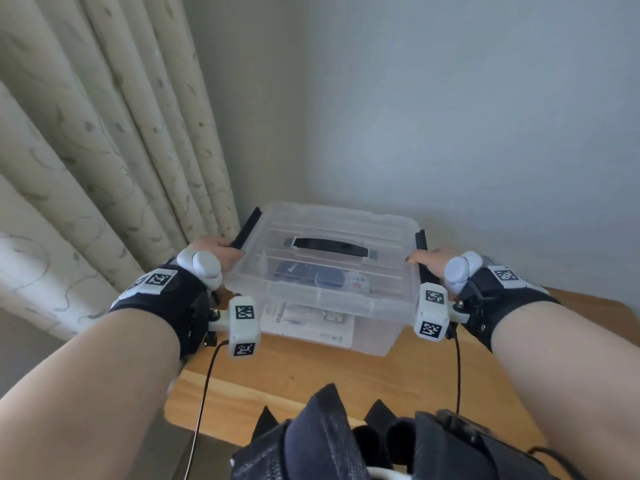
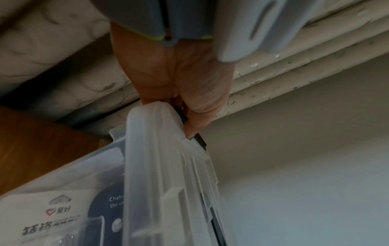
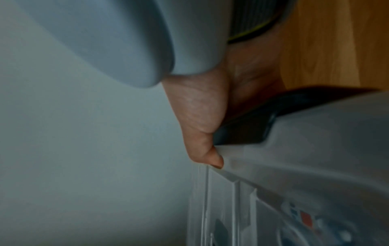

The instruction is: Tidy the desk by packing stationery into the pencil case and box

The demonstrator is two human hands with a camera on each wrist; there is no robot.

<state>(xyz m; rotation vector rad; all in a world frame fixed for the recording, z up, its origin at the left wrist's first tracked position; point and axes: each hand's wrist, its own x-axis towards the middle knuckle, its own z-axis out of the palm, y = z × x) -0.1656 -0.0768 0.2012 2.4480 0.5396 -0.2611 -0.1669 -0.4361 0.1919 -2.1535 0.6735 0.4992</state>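
Left hand [image 1: 216,249] gripped black side latch [image 1: 247,228] of clear plastic lidded box [image 1: 322,271] at desk's [image 1: 277,375] far edge; right hand [image 1: 427,259] pinched opposite latch [image 1: 421,244]. Step: probably locking lid; next, press both latches down.

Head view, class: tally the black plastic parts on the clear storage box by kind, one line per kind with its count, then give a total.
Side latches: 2, the left latch gripped by the left hand and the right latch by the right hand
Carry handle on the lid: 1
Total: 3
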